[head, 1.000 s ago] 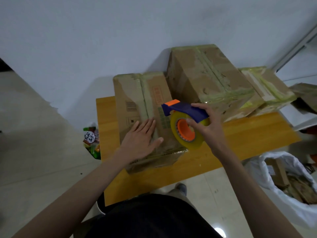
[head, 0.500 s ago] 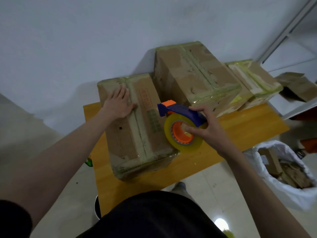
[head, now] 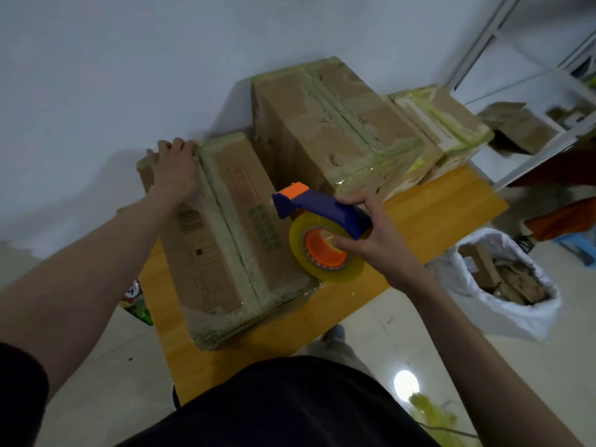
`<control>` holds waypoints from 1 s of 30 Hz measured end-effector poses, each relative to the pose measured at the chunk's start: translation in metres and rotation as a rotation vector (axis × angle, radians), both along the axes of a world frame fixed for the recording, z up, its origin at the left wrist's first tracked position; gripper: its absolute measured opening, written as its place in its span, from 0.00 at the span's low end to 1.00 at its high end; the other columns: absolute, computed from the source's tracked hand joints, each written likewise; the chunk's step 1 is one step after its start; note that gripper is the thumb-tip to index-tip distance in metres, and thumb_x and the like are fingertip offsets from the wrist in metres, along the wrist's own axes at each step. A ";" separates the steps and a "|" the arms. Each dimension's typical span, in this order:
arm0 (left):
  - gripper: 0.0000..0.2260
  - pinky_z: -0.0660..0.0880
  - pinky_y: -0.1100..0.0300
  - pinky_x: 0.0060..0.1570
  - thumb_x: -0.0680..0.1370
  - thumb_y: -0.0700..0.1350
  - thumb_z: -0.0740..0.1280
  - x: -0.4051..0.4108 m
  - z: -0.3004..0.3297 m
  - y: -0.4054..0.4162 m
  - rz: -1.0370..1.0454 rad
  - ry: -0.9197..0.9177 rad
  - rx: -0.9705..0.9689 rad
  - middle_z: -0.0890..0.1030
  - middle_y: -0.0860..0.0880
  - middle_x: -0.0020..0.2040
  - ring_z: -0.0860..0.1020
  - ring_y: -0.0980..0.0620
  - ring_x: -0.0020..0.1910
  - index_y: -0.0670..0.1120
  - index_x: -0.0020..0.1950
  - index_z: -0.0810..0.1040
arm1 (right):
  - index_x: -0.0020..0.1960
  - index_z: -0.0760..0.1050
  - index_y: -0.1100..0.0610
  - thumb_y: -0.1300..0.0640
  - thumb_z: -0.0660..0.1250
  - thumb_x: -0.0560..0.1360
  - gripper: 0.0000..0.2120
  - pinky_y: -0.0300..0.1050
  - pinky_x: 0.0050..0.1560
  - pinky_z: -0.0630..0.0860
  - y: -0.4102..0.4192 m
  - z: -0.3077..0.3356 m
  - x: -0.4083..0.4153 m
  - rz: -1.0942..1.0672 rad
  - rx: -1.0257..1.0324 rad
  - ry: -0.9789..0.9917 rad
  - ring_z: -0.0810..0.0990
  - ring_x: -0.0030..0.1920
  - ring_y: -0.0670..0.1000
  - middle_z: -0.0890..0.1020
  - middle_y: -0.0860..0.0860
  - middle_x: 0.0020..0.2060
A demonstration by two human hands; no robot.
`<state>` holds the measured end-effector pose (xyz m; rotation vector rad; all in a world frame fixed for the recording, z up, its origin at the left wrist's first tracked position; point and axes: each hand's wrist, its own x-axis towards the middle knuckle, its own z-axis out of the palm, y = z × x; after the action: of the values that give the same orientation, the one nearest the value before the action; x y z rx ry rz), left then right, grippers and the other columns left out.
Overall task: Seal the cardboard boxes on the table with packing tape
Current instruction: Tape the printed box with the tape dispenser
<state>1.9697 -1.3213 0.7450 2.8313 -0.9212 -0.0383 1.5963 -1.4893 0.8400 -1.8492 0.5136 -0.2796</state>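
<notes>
**Hands on the near box, tape dispenser held over its right edge**

Orange-topped table (head: 429, 217) against a pale wall carries three cardboard boxes. Taking the near box (head: 225, 233) as landmark: a taller box (head: 325, 124) stands just behind it to the right, and a smaller box (head: 448, 127) lies further right of that, both banded with yellowish tape. The left hand (head: 175, 169) lies on the near box's far left corner, fingertips curled over the back edge, gripping it. The right hand (head: 377, 240) grasps the tape dispenser (head: 322, 211) above the near box's right edge: fingers wrapped over the blue handle, thumb pressed into the orange core of the tape roll (head: 325, 250). Right of the near box, on the floor beyond the table, sits a white bag (head: 516, 311) of cardboard scraps
</notes>
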 end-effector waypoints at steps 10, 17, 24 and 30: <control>0.16 0.63 0.37 0.66 0.79 0.45 0.58 -0.037 -0.018 0.004 -0.127 0.006 -0.329 0.78 0.40 0.59 0.69 0.34 0.61 0.44 0.64 0.77 | 0.66 0.72 0.53 0.65 0.76 0.74 0.25 0.42 0.56 0.79 0.011 0.011 0.022 -0.121 0.074 -0.095 0.80 0.58 0.45 0.78 0.45 0.61; 0.16 0.68 0.47 0.59 0.81 0.48 0.61 -0.081 -0.019 0.002 -0.260 0.021 -0.409 0.82 0.44 0.57 0.72 0.36 0.56 0.44 0.64 0.80 | 0.65 0.72 0.53 0.67 0.76 0.74 0.24 0.38 0.58 0.77 0.012 0.016 0.050 -0.047 -0.043 -0.162 0.77 0.62 0.37 0.75 0.33 0.61; 0.20 0.65 0.48 0.66 0.83 0.46 0.62 -0.105 -0.015 0.007 -0.162 0.008 -0.362 0.76 0.40 0.69 0.68 0.37 0.65 0.39 0.72 0.73 | 0.67 0.71 0.56 0.65 0.76 0.74 0.25 0.37 0.57 0.76 -0.001 0.003 0.061 0.067 -0.179 -0.099 0.76 0.64 0.41 0.75 0.48 0.67; 0.20 0.64 0.45 0.71 0.82 0.45 0.65 -0.107 -0.014 0.010 -0.143 0.041 -0.371 0.77 0.40 0.67 0.68 0.38 0.71 0.38 0.72 0.73 | 0.68 0.69 0.57 0.63 0.77 0.73 0.27 0.35 0.55 0.75 -0.001 -0.001 0.056 0.095 -0.211 -0.076 0.75 0.63 0.41 0.73 0.51 0.67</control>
<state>1.8624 -1.3114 0.7312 2.4150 -1.0022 0.0515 1.6519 -1.4901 0.8394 -2.0522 0.3536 -0.3493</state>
